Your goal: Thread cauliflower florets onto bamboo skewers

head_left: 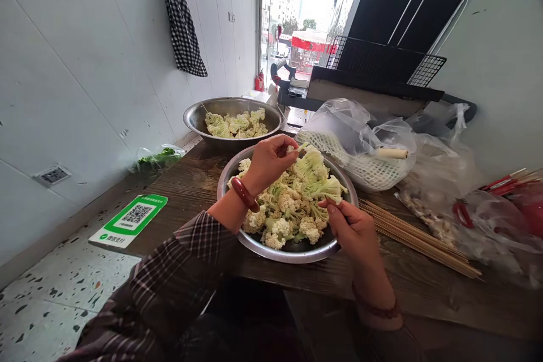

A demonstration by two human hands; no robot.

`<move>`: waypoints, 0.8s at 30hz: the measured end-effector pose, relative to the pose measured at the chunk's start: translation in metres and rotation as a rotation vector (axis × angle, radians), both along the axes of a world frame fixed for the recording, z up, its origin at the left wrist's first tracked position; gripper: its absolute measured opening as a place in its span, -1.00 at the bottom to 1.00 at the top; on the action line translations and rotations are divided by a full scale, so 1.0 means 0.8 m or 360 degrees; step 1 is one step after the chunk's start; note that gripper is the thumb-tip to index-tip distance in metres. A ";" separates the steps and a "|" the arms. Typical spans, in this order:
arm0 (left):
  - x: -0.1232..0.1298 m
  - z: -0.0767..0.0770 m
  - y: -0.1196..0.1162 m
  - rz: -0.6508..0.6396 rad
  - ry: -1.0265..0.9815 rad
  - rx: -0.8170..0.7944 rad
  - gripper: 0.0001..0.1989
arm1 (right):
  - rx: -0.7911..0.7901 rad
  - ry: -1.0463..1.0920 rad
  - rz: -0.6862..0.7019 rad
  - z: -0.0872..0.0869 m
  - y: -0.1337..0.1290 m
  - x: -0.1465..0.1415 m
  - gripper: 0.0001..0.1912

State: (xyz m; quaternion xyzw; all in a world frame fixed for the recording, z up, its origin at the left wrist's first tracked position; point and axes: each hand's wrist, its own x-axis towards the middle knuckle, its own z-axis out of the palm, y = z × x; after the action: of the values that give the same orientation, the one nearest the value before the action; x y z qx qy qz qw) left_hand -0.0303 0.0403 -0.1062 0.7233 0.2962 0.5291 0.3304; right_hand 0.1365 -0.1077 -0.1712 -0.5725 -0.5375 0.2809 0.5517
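Note:
My left hand (271, 161), with a reddish-brown bangle at the wrist, pinches a small cauliflower floret (302, 147) above the far side of a metal bowl (292, 258). My right hand (353, 229) is closed at the bowl's right rim, its thumb and fingertips at the lower end of a row of cauliflower pieces (316, 175). These seem to sit on a skewer, which is mostly hidden by the pieces and fingers. Loose cauliflower florets (280, 229) fill the bowl below both hands.
Behind stands a second metal bowl (193, 119) with skewered cauliflower (235, 124). Bamboo skewers (419, 240) lie on the dark wooden table (182, 178) at right, near plastic bags (373, 153). A green QR-code card (131, 218) is at the left edge. A black wire grill basket (382, 59) stands behind.

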 end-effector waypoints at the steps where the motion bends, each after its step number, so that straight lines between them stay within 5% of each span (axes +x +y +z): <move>1: 0.000 0.000 0.000 0.0001 0.0019 0.0018 -0.96 | 0.0006 -0.0002 -0.0009 0.000 0.000 0.000 -0.62; 7: -0.002 0.003 -0.003 -0.0009 0.0127 0.0072 -0.96 | 0.0026 -0.0038 -0.0022 -0.001 0.001 0.000 -0.63; 14: -0.008 0.008 -0.007 -0.0336 0.0085 -0.0106 -0.88 | 0.0042 0.0010 -0.0008 0.000 0.002 0.000 -0.64; 24: -0.001 0.000 -0.003 -0.0599 -0.0405 -0.0750 -0.58 | 0.0021 0.0058 -0.0017 -0.007 -0.002 0.000 -0.65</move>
State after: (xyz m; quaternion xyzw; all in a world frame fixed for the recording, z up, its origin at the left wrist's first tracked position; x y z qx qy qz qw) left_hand -0.0313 0.0379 -0.1059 0.5970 0.2279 0.4620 0.6150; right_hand 0.1367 -0.1092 -0.1765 -0.5665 -0.5262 0.2847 0.5667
